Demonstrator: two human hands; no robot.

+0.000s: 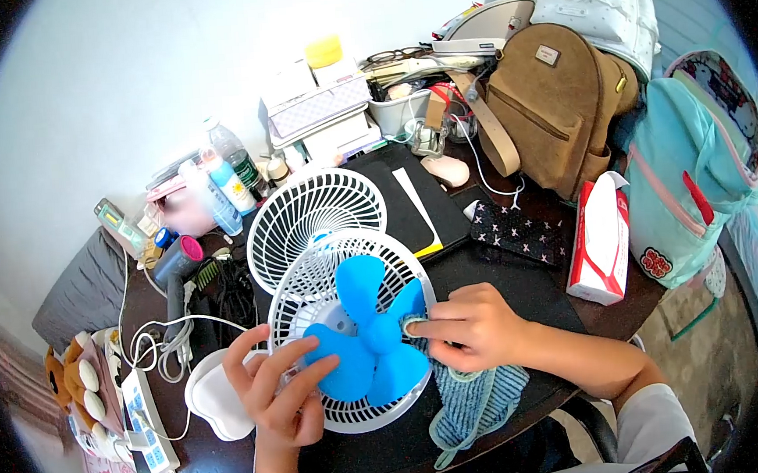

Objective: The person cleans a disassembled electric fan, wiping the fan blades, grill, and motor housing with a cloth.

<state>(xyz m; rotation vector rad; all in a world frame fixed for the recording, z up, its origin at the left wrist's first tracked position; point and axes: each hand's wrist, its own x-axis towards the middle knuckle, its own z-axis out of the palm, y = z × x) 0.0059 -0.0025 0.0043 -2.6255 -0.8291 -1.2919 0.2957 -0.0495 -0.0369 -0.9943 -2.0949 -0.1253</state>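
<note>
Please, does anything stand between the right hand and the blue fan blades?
Only the striped cloth, which the right hand holds: part of it shows at the front of the hand, next to the blue fan blades. Nothing else visible stands between them.

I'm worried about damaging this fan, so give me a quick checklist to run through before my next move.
1. Blue plastic fan rotor uncovered in front: ok.
2. Blue-grey ribbed fabric cloth secured in the right hand: ok, pinched at the rotor's edge.
3. Left hand clear of the rotor: not ok, its fingers rest on it.
4. White plastic power strip not feeding the rotor: cannot tell from this view.
5. Rotor free of dust: cannot tell.
</note>
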